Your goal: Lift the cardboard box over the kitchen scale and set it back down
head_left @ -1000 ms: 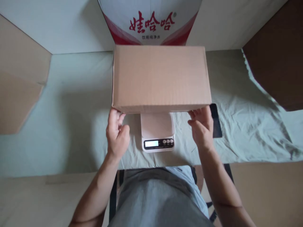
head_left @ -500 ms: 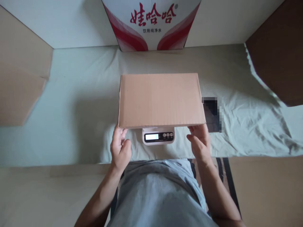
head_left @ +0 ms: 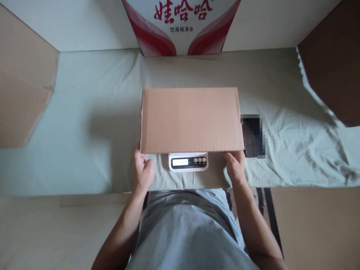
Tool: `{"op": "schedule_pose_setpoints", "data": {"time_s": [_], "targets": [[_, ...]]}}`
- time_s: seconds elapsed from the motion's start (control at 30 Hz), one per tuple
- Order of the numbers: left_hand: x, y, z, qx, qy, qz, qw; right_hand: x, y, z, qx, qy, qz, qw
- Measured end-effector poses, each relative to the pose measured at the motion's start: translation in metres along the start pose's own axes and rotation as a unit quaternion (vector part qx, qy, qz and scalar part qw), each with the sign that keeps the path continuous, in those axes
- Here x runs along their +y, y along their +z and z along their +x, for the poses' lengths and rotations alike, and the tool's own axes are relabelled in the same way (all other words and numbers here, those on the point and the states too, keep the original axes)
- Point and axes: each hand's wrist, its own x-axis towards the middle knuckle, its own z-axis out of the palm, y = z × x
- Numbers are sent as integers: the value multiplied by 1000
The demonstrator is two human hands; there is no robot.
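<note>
A plain brown cardboard box (head_left: 191, 120) lies flat on top of a small white digital kitchen scale (head_left: 188, 162), of which only the front strip with display and buttons shows. My left hand (head_left: 143, 170) holds the box's near left corner, fingers tucked under its edge. At the near right corner my right hand (head_left: 235, 167) grips the box the same way. Both hands rest just above the pale cloth-covered table (head_left: 84, 131).
A dark phone (head_left: 253, 135) lies on the cloth just right of the box. A red and white printed carton (head_left: 180, 26) stands at the back against the wall. Brown cardboard sheets lean at the left (head_left: 22, 90) and right (head_left: 332, 67).
The box has come down from in front of the printed carton onto the scale, covering its platform. Both hands stayed at its near corners and moved lower with it.
</note>
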Motion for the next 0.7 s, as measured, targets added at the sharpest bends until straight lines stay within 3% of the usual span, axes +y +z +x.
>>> {"op": "schedule_pose_setpoints", "data": {"time_s": [0.3,0.5,0.7], "targets": [[7,-4,0,-19,-5,7,1000,-6,1,-1,24,25,36,999],[34,-7,-13,-24,64,5,998,-9,-5,-13,62,-26,66,996],[59,11,-21,-77,70,30,994,-22,14,-10,62,-72,-5,995]]}}
